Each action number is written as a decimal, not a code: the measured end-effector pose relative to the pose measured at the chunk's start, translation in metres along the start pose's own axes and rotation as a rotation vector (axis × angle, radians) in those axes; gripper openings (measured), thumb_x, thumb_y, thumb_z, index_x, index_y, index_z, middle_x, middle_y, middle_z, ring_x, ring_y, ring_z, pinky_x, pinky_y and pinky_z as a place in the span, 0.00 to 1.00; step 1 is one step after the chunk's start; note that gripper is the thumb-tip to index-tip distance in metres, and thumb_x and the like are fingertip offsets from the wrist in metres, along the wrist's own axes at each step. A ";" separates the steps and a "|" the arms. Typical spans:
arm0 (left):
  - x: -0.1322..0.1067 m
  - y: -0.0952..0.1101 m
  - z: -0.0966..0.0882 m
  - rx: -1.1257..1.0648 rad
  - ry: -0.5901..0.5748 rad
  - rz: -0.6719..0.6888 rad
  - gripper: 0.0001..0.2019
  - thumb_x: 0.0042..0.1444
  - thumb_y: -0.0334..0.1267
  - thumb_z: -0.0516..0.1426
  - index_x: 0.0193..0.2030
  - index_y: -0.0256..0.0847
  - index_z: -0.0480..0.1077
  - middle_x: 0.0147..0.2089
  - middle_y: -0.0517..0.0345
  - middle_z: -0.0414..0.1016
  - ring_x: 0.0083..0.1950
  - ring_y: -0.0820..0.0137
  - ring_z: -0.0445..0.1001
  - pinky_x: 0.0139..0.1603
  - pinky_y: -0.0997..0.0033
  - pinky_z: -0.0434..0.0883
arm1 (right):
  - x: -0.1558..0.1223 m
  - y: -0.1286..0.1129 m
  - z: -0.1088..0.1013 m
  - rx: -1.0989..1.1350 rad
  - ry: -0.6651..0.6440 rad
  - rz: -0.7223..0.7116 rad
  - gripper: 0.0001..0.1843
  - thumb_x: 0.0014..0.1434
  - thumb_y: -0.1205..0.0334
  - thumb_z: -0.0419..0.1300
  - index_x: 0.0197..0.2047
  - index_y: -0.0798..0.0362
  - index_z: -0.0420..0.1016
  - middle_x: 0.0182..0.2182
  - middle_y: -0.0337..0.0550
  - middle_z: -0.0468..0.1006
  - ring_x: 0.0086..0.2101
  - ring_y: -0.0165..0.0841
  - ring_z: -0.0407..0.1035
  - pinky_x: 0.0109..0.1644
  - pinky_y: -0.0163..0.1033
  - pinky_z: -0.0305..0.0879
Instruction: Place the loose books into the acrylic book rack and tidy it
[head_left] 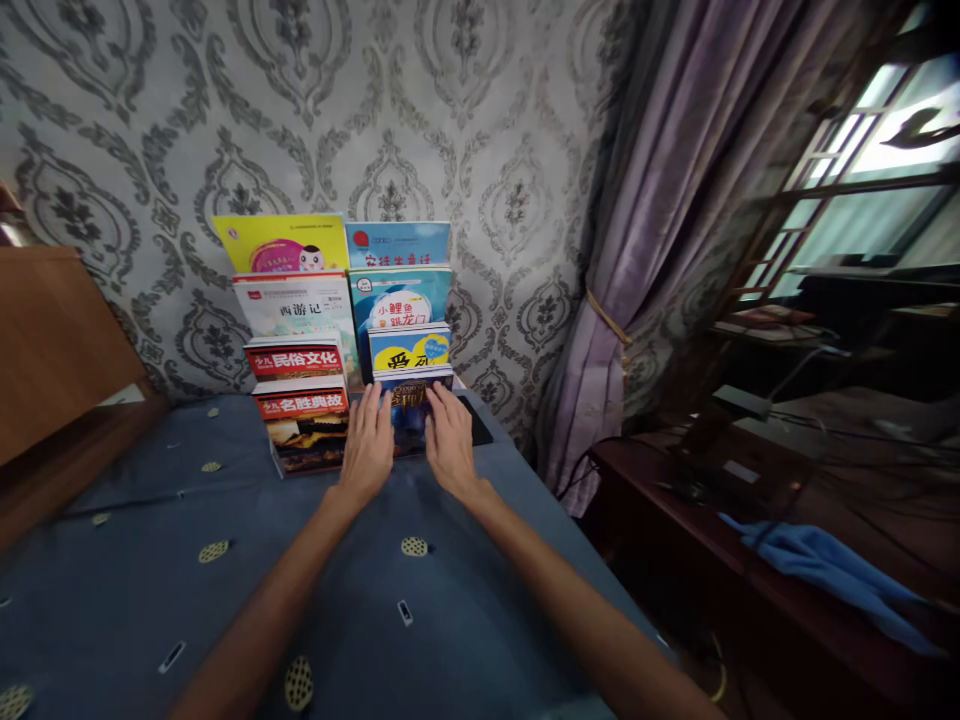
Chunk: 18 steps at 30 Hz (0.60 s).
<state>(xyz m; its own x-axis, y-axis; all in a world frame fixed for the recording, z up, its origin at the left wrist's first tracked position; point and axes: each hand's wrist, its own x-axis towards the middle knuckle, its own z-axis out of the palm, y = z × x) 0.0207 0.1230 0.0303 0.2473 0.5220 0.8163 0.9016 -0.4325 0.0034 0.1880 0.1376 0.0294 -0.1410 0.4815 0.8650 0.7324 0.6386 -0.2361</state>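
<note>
My left hand point(369, 440) and my right hand point(450, 435) lie at the two sides of a dark blue book point(409, 410), fingers stretched out against its front near the top edge. It stands upright at the front of the right-hand stack. Behind it rise a yellow and blue book point(394, 350), a teal picture book point(401, 300) and a light blue book point(401, 240). On the left, red-titled books point(300, 402) stand in front of a white book point(296, 310) and a yellow book point(277, 240). My hands partly cover the dark blue cover.
The books stand on a dark blue patterned cloth point(315, 580) against a grey patterned wall point(517, 150). A flat black item point(476, 420) lies right of them. A wooden panel point(56, 340) is at left, a purple curtain point(645, 230) and a blue cloth point(817, 565) at right.
</note>
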 end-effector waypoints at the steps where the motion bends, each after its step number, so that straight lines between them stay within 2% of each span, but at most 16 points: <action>1: 0.001 -0.001 0.001 -0.002 0.007 -0.008 0.29 0.67 0.27 0.46 0.74 0.32 0.47 0.74 0.32 0.51 0.77 0.52 0.47 0.72 0.42 0.57 | 0.004 0.001 0.000 -0.019 -0.002 -0.005 0.28 0.69 0.68 0.43 0.70 0.54 0.58 0.66 0.56 0.64 0.65 0.43 0.57 0.66 0.56 0.58; 5: 0.007 -0.006 0.000 0.008 0.021 -0.010 0.29 0.67 0.27 0.44 0.74 0.31 0.45 0.74 0.33 0.51 0.77 0.54 0.47 0.72 0.44 0.57 | 0.019 0.006 -0.003 -0.093 -0.041 -0.036 0.29 0.68 0.68 0.42 0.71 0.57 0.56 0.69 0.56 0.61 0.69 0.41 0.52 0.70 0.56 0.50; 10: 0.014 -0.012 0.000 0.021 -0.004 0.029 0.30 0.67 0.27 0.43 0.75 0.32 0.43 0.74 0.35 0.54 0.77 0.55 0.48 0.73 0.43 0.55 | 0.028 0.008 -0.001 -0.169 -0.106 -0.015 0.29 0.67 0.69 0.43 0.71 0.57 0.57 0.68 0.54 0.63 0.69 0.40 0.51 0.72 0.57 0.44; 18: 0.020 -0.015 0.006 -0.023 0.013 0.019 0.29 0.66 0.24 0.41 0.74 0.27 0.47 0.73 0.32 0.55 0.76 0.55 0.51 0.73 0.45 0.57 | 0.034 0.012 0.008 -0.089 -0.096 0.023 0.31 0.65 0.71 0.45 0.70 0.55 0.59 0.67 0.54 0.64 0.68 0.43 0.54 0.72 0.60 0.42</action>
<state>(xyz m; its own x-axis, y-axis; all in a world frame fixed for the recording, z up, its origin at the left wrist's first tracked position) 0.0144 0.1438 0.0431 0.2594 0.5044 0.8236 0.8885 -0.4588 0.0011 0.1862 0.1665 0.0528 -0.1834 0.5529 0.8128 0.7919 0.5730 -0.2111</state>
